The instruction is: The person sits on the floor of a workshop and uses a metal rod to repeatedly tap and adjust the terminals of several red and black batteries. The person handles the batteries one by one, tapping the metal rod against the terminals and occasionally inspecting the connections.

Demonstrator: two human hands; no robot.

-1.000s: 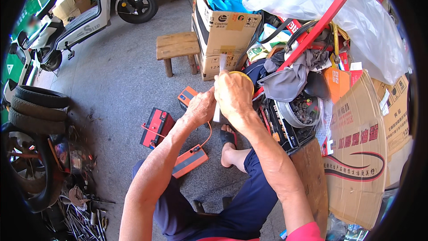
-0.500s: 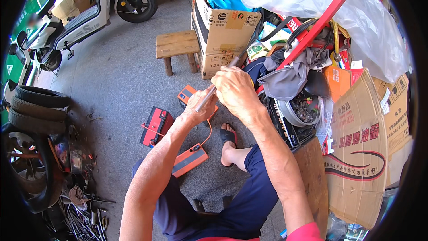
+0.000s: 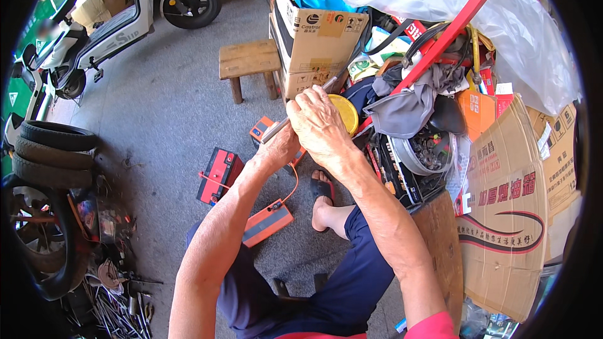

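Both my hands are closed round a slim grey metal rod (image 3: 275,132), held slantwise above the floor. My right hand (image 3: 321,122) wraps its middle, knuckles up. Lower and to the left, my left hand (image 3: 278,147) grips near the rod's near end, partly hidden behind the right. The far end points up and right toward a cardboard box (image 3: 320,37). Below the hands on the floor lie a red and black battery (image 3: 220,176) and an orange battery (image 3: 269,223) with a thin orange cord. Another orange battery (image 3: 260,127) is partly covered by my left hand.
A yellow round lid (image 3: 345,114) shows beside my right hand. Beyond stands a low wooden stool (image 3: 250,59). Clutter with a red bar (image 3: 455,28) and a flattened carton (image 3: 502,207) fills the right. Tyres (image 3: 53,163), loose tools (image 3: 122,311) and a white scooter (image 3: 113,34) are left.
Both hands and the rod's near end have shifted slightly up and left, the hands now closer together. The yellow lid has come into sight behind my right hand.
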